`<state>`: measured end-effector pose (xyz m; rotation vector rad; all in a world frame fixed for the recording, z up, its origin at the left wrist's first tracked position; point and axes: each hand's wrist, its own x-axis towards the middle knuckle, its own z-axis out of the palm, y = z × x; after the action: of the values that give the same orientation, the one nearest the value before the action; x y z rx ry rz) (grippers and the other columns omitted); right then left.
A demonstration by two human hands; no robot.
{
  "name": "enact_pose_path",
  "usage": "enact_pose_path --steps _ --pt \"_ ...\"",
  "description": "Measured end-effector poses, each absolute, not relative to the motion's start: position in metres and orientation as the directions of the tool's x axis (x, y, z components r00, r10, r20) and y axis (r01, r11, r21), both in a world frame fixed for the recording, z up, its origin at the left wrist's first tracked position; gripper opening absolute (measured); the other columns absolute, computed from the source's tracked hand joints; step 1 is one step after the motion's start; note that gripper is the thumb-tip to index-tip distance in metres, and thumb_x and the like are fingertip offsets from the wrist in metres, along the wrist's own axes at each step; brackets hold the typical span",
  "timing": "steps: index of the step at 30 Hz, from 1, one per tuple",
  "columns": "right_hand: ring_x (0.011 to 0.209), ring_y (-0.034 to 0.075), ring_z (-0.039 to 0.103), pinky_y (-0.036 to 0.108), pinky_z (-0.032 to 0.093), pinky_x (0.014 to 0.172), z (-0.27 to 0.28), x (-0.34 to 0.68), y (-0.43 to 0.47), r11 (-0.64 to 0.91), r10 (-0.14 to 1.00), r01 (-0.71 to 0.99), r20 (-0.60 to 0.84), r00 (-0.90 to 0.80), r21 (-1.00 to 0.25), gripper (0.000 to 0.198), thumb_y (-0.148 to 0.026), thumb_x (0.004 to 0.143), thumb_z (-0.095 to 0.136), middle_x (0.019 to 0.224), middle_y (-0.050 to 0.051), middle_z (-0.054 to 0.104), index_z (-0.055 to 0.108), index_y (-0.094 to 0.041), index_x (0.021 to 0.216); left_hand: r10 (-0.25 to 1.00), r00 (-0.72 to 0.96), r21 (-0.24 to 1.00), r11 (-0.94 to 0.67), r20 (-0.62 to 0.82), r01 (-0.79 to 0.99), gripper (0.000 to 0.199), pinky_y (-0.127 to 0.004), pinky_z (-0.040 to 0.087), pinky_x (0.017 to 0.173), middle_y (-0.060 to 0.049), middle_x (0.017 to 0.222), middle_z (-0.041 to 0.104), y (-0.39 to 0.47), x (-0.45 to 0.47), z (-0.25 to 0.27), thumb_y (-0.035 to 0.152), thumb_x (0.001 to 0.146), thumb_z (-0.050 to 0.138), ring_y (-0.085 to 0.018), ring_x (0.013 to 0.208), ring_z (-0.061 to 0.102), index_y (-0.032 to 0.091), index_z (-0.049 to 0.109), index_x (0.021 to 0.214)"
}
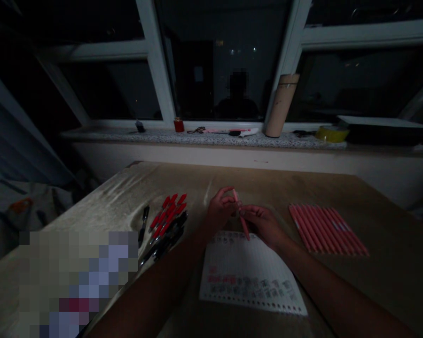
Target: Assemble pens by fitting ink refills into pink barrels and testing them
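My left hand [220,206] and my right hand [262,221] are closed together on one slim pink pen [245,227], held at a slant above the top of a lined paper sheet [246,260]. Fingers of the left hand pinch its upper part; those of the right grip around its middle. Its lower end points down toward the sheet. Small black and red marks cover parts of the paper, and its torn-hole edge faces me. Right of my hands, a tidy row of several pink pens [326,230] lies side by side.
To the left lie several red-capped pens [169,213], several black pens [167,241] and a lone black pen [144,223]. On the windowsill [123,134] stand a tan flask [282,105], a small red jar [178,125] and yellow tape [331,134]. Lower left is pixelated.
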<state>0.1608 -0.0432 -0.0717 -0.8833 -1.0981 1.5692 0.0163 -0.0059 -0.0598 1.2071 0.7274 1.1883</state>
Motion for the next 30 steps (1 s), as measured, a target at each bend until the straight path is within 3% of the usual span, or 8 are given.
enact_pose_path --steps 9,16,24,30 --pt "0.059 0.011 0.053 0.024 0.038 0.056 -0.077 0.161 -0.039 -0.103 0.972 -0.319 -0.027 -0.233 -0.942 0.026 -0.036 0.066 0.074 0.070 0.002 0.066 0.072 -0.017 0.083 0.942 0.288 0.952 -0.082 0.171 -0.296 0.065 -0.021 0.039 0.052 0.003 0.066 0.059 -0.002 0.015 -0.068 0.033 0.065 0.073 -0.007 0.052 0.051 0.014 0.043 0.120" --pt "0.063 0.013 0.059 0.027 0.045 0.064 -0.078 0.162 -0.039 -0.037 0.991 -0.427 0.023 -0.135 -0.903 0.027 -0.030 0.065 0.075 0.077 0.002 0.070 0.068 -0.019 0.089 0.927 0.346 0.951 -0.032 0.143 -0.307 0.049 -0.023 0.043 0.060 -0.004 0.079 0.062 -0.001 0.017 -0.075 0.039 0.061 0.076 -0.011 0.064 0.058 0.012 0.057 0.098" --pt "0.061 0.012 0.059 0.024 0.045 0.059 -0.074 0.165 -0.036 0.086 0.996 -0.518 0.067 0.054 -0.851 0.031 -0.027 0.060 0.079 0.071 -0.001 0.068 0.064 -0.020 0.087 0.885 0.443 0.989 -0.126 0.145 -0.073 0.041 -0.020 0.038 0.054 -0.004 0.073 0.063 -0.010 0.017 -0.074 0.037 0.063 0.075 -0.010 0.060 0.055 0.012 0.059 0.091" --pt "0.061 0.009 0.059 0.019 0.045 0.052 -0.070 0.170 -0.036 0.067 0.990 -0.583 -0.017 0.139 -0.810 0.025 -0.026 0.058 0.081 0.068 -0.002 0.065 0.065 -0.017 0.075 0.946 0.270 0.983 -0.169 0.181 -0.070 0.032 -0.018 0.034 0.048 0.001 0.062 0.057 0.002 0.006 -0.075 0.038 0.067 0.068 -0.007 0.051 0.047 0.012 0.063 0.084"
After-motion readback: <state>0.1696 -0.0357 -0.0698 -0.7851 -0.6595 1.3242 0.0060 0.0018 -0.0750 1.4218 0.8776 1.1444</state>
